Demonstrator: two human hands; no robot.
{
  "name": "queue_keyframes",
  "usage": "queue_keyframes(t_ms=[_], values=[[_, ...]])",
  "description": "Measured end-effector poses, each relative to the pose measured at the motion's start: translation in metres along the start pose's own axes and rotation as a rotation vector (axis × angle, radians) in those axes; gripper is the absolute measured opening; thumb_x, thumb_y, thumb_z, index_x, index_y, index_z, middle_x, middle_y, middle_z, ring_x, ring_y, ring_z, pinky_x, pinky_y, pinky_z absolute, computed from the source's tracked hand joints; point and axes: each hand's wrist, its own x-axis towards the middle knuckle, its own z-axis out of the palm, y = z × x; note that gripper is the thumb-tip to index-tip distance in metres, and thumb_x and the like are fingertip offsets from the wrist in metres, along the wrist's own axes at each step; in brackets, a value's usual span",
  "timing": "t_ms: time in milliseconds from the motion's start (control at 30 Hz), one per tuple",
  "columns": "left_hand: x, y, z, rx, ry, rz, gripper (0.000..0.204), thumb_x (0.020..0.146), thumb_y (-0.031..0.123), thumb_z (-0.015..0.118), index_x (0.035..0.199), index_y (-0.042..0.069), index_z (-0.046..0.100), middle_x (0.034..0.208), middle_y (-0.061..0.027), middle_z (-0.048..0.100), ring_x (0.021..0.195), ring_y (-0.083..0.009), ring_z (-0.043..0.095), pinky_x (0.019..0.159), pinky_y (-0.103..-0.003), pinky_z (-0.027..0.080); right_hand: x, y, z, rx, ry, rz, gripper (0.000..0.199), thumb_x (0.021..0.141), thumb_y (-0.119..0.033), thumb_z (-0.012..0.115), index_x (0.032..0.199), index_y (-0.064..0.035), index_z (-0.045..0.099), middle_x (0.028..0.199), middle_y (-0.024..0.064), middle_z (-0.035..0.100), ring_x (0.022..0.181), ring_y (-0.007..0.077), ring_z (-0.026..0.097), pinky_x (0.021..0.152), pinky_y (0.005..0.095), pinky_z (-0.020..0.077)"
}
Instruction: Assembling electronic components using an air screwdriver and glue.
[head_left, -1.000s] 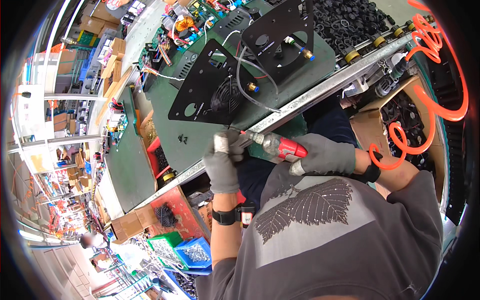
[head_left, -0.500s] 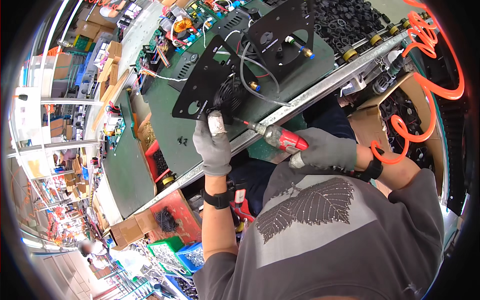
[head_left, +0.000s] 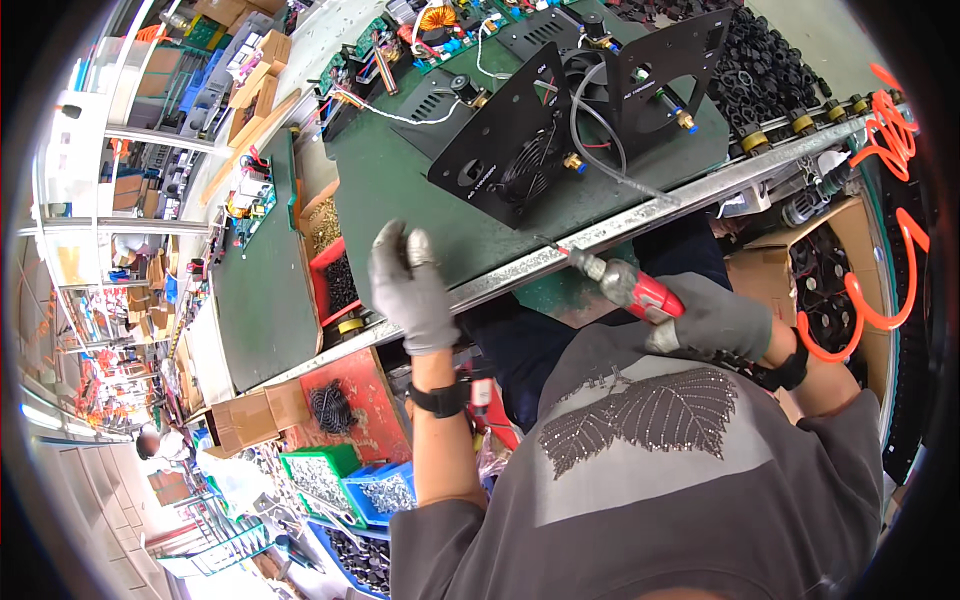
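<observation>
My left hand [head_left: 412,285], in a grey glove with whitish fingertips, is over the green work surface [head_left: 395,170]. Its visible fingers are stretched out and apart; what lies under the fingertips is hidden. In my gloved right hand [head_left: 715,315] is a red and grey power screwdriver [head_left: 640,290], its bit pointing at the table's metal edge. Just beyond stands a black metal panel [head_left: 480,150], tilted, with a round fan grille [head_left: 535,165] and a brass fitting [head_left: 574,163]. To its right, a second black panel [head_left: 650,75] stands with a similar brass fitting and a grey tube [head_left: 617,145].
Circuit boards [head_left: 435,35] with wires line the far side. Black plastic parts [head_left: 760,75] lie heaped at far right. An orange coiled hose [head_left: 890,140] hangs on the right, above a cardboard box [head_left: 765,275]. Left of my hand is a red bin [head_left: 325,280]; green and blue bins [head_left: 355,485] stand below.
My left hand has let go of the nearer black panel and moved left of it. The screwdriver has drawn away from that panel. The view has shifted, and the small dark screws are now hidden.
</observation>
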Motion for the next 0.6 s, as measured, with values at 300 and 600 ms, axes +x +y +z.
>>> queue_keyframes(t_ms=[300,600], values=[[0.013,-0.041,-0.012,0.617,-0.141,-0.032,0.024,0.087,0.029,0.069,0.103,0.01,0.07,0.105,-0.0153,0.066,0.099,-0.0357,0.06,0.087,-0.046,0.048,0.01,-0.002,-0.003,-0.082,-0.088,-0.015,0.041,0.077,-0.026,0.076,0.106,-0.0008,0.06,0.082,0.0034,0.061,0.075,0.0111,0.055,0.069,0.0299,0.0463],[-0.024,0.035,-0.008,-0.951,-0.552,-0.774,0.03,0.099,0.032,0.061,0.106,0.003,0.058,0.084,0.0021,0.055,0.063,-0.0079,0.044,0.054,-0.023,0.04,0.023,0.009,-0.01,-0.224,-0.057,-0.157,0.041,0.076,-0.031,0.078,0.097,0.0004,0.061,0.078,0.0133,0.063,0.072,0.0202,0.059,0.071,0.0345,0.0481]])
